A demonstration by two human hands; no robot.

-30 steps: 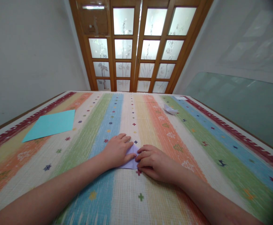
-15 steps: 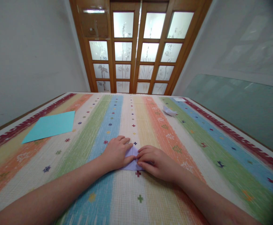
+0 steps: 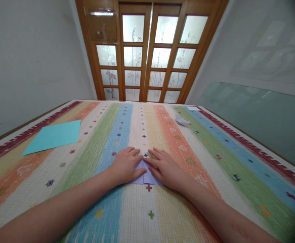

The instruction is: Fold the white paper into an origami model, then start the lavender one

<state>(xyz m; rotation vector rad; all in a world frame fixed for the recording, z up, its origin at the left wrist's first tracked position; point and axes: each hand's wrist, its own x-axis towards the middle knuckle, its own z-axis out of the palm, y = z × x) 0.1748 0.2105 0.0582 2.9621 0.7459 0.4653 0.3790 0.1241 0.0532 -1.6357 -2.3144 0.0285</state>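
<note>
1. Near the middle of the striped, multicoloured, cloth-covered tabletop (image 3: 139, 219), a folded purple paper triangle (image 3: 150, 179) lies flat between both hands, its long edge toward the person and an upright line down its centre.
2. Left hand (image 3: 127, 167): palm down over the triangle's left side, fingers stretched out and slightly apart, thumb resting on the paper.
3. Right hand (image 3: 167, 169): covering the right side, fingers spread, pinching nothing.
4. Farther off to the left lies a flat, four-sided turquoise paper sheet (image 3: 55, 136).
5. Far right sits a small, folded whitish paper shape (image 3: 183, 121).
</note>
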